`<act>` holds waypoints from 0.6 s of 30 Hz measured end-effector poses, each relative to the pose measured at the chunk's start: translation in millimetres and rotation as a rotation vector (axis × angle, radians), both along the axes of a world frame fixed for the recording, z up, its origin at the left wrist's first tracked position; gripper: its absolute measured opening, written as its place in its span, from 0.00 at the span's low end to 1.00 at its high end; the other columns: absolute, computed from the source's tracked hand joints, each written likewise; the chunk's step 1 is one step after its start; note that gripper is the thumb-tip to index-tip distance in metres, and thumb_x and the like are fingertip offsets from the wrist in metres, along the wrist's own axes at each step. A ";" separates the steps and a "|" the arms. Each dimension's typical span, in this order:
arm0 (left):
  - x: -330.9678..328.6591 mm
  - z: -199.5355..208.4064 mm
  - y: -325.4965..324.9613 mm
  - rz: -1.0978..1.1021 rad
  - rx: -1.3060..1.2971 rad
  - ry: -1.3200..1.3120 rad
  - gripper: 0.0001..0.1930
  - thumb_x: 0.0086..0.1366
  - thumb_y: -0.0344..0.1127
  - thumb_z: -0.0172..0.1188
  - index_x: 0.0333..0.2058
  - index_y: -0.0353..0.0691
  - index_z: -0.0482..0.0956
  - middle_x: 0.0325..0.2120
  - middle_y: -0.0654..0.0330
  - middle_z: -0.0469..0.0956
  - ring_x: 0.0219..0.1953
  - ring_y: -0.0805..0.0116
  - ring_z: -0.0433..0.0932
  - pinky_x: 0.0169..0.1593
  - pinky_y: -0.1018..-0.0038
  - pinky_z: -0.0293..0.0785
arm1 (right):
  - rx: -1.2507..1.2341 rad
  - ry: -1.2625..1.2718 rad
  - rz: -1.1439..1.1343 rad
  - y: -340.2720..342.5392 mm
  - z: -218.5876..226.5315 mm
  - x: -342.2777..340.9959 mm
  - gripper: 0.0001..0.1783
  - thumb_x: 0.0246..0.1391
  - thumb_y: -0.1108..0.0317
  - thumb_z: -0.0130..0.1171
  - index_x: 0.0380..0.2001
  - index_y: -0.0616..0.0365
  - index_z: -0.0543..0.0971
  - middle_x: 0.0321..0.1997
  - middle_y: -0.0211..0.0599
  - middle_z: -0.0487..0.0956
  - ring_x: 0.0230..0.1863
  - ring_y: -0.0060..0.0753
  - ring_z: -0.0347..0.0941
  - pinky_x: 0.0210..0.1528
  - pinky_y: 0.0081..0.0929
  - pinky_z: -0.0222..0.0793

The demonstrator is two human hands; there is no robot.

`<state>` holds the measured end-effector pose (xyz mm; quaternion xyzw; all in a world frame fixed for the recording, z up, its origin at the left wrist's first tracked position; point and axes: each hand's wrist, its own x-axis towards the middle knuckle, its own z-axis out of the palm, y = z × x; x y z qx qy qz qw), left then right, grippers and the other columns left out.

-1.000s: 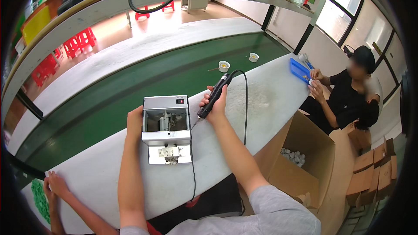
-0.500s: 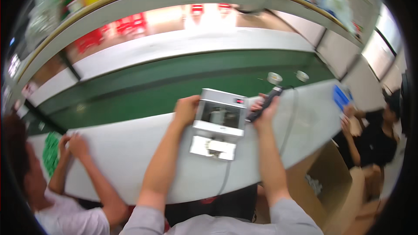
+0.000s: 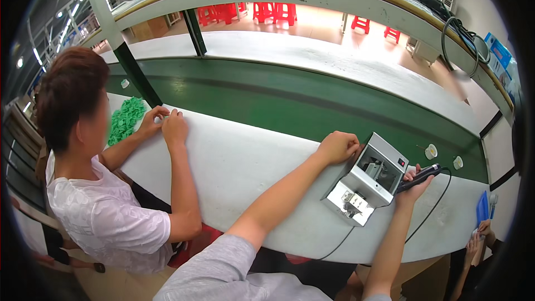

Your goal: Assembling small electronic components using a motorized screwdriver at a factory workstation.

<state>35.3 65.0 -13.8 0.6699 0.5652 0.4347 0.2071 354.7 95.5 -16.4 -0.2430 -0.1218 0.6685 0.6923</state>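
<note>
On the white worktop [image 3: 239,167], toward its right end, sits a small grey metal machine [image 3: 368,181] with an open front window and a flat plate jutting out at its near side. The left hand [image 3: 337,147] rests on the machine's upper left corner, fingers curled down over the edge, so it grips the casing rather than lying flat. The right hand [image 3: 413,181] is just beside the machine's right flank, closed around a black pen-shaped power tool [image 3: 421,175] whose tip points in toward the machine; the tool touches or nearly touches the casing, and which of the two I cannot tell. A thin black cable [image 3: 432,212] loops from the tool down over the worktop's near edge, and a second cable runs from the machine's front toward the person's lap.

Beyond the worktop lies a dark green conveyor belt [image 3: 290,97], with two small white cups [image 3: 431,151] at its near edge, just past the machine. Farther back is another white bench and, above, a long shelf rail with black hoses coiled at the right.

At the left, a co-worker in a white shirt [image 3: 106,217] sits at the same worktop, both hands together near a heap of small green parts [image 3: 125,120]. Red plastic stools [image 3: 273,11] stand on the floor in the background. At the lower right rim another person's hand appears beside a blue tray [image 3: 482,207].
</note>
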 end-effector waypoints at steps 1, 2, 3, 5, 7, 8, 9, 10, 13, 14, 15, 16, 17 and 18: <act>1.2 0.2 0.4 -0.001 -0.002 0.004 0.07 0.63 0.39 0.65 0.33 0.45 0.85 0.30 0.58 0.87 0.34 0.55 0.86 0.41 0.64 0.81 | 0.001 0.004 0.002 -0.7 0.1 1.2 0.37 0.66 0.28 0.46 0.49 0.54 0.76 0.23 0.25 0.66 0.19 0.21 0.62 0.23 0.19 0.63; 2.1 0.3 1.0 -0.004 -0.003 0.002 0.07 0.63 0.39 0.65 0.33 0.45 0.85 0.30 0.58 0.87 0.34 0.55 0.86 0.41 0.64 0.81 | 0.000 0.003 -0.002 -1.1 0.4 2.0 0.37 0.66 0.28 0.46 0.49 0.54 0.76 0.23 0.25 0.66 0.19 0.21 0.62 0.23 0.19 0.63; 2.1 0.5 1.6 -0.016 -0.020 0.021 0.07 0.64 0.40 0.65 0.35 0.44 0.86 0.31 0.57 0.87 0.36 0.56 0.87 0.43 0.64 0.81 | 0.000 0.006 0.000 -1.4 0.9 2.5 0.37 0.66 0.27 0.46 0.49 0.54 0.76 0.23 0.25 0.66 0.19 0.21 0.62 0.23 0.19 0.63; 1.7 1.4 1.6 -0.030 -0.036 0.040 0.08 0.66 0.40 0.64 0.38 0.44 0.86 0.32 0.56 0.87 0.37 0.56 0.87 0.44 0.65 0.82 | 0.002 0.009 0.001 -1.1 1.5 3.3 0.38 0.66 0.27 0.47 0.49 0.54 0.76 0.22 0.25 0.67 0.19 0.21 0.63 0.23 0.19 0.63; 1.4 2.1 1.2 -0.019 -0.043 0.043 0.08 0.66 0.40 0.65 0.38 0.44 0.86 0.32 0.56 0.87 0.37 0.56 0.87 0.44 0.65 0.82 | -0.003 0.030 0.030 -0.5 -0.2 4.3 0.38 0.65 0.27 0.47 0.50 0.54 0.76 0.22 0.24 0.66 0.20 0.21 0.62 0.24 0.20 0.64; 1.8 2.5 1.1 -0.023 -0.041 0.043 0.08 0.66 0.40 0.65 0.38 0.44 0.86 0.32 0.56 0.87 0.37 0.56 0.87 0.44 0.65 0.82 | -0.001 0.030 0.026 -0.5 -0.7 5.1 0.38 0.65 0.27 0.47 0.50 0.54 0.76 0.22 0.24 0.66 0.20 0.21 0.62 0.24 0.20 0.64; 2.3 2.8 0.7 -0.021 -0.034 0.050 0.08 0.65 0.40 0.65 0.38 0.44 0.86 0.32 0.56 0.87 0.37 0.56 0.87 0.44 0.65 0.82 | -0.001 0.028 0.027 -0.5 -1.1 6.0 0.38 0.65 0.27 0.47 0.50 0.54 0.76 0.22 0.24 0.66 0.20 0.21 0.62 0.24 0.20 0.63; 2.2 3.1 0.5 -0.018 -0.028 0.057 0.08 0.65 0.40 0.65 0.38 0.44 0.86 0.32 0.56 0.87 0.37 0.56 0.87 0.44 0.65 0.82 | -0.001 0.028 0.030 -0.7 -0.4 5.7 0.38 0.65 0.27 0.47 0.50 0.54 0.76 0.22 0.24 0.66 0.20 0.20 0.62 0.24 0.21 0.63; 2.2 3.6 -0.2 -0.012 -0.032 0.051 0.09 0.65 0.40 0.65 0.39 0.44 0.86 0.33 0.56 0.88 0.37 0.56 0.87 0.44 0.65 0.82 | -0.011 0.028 0.024 -2.3 2.6 2.9 0.38 0.65 0.27 0.47 0.50 0.54 0.76 0.22 0.24 0.65 0.20 0.20 0.62 0.24 0.21 0.63; 2.3 3.5 -0.3 -0.014 -0.031 0.051 0.09 0.65 0.40 0.65 0.39 0.44 0.86 0.33 0.56 0.88 0.37 0.56 0.87 0.44 0.65 0.82 | -0.010 0.028 0.022 -2.8 3.3 2.6 0.38 0.65 0.27 0.47 0.50 0.54 0.76 0.22 0.24 0.65 0.20 0.20 0.62 0.24 0.21 0.63; 2.4 3.5 -0.3 -0.015 -0.037 0.046 0.09 0.65 0.40 0.65 0.39 0.43 0.86 0.33 0.56 0.88 0.37 0.56 0.87 0.44 0.65 0.82 | -0.010 0.028 0.022 -3.0 3.5 2.2 0.38 0.65 0.27 0.47 0.50 0.53 0.76 0.22 0.24 0.66 0.20 0.20 0.62 0.24 0.21 0.63; 2.6 3.8 -0.3 -0.016 -0.043 0.041 0.09 0.65 0.40 0.65 0.39 0.43 0.86 0.32 0.56 0.88 0.37 0.56 0.87 0.44 0.65 0.82 | -0.011 0.029 0.020 -3.1 3.3 2.5 0.38 0.65 0.27 0.47 0.50 0.53 0.76 0.22 0.24 0.66 0.19 0.20 0.62 0.24 0.21 0.63; 2.7 4.1 -0.4 -0.019 -0.042 0.041 0.09 0.65 0.40 0.65 0.39 0.43 0.86 0.32 0.56 0.88 0.37 0.56 0.87 0.44 0.65 0.82 | -0.010 0.029 0.017 -2.8 2.6 3.4 0.38 0.65 0.27 0.47 0.50 0.53 0.76 0.22 0.24 0.66 0.19 0.20 0.62 0.24 0.21 0.63; 2.7 4.4 -0.5 -0.021 -0.048 0.036 0.09 0.65 0.40 0.65 0.39 0.43 0.86 0.32 0.56 0.88 0.37 0.56 0.87 0.44 0.65 0.82 | -0.010 0.027 0.021 -2.2 1.4 4.3 0.38 0.65 0.26 0.47 0.50 0.53 0.76 0.22 0.24 0.66 0.19 0.20 0.62 0.24 0.21 0.63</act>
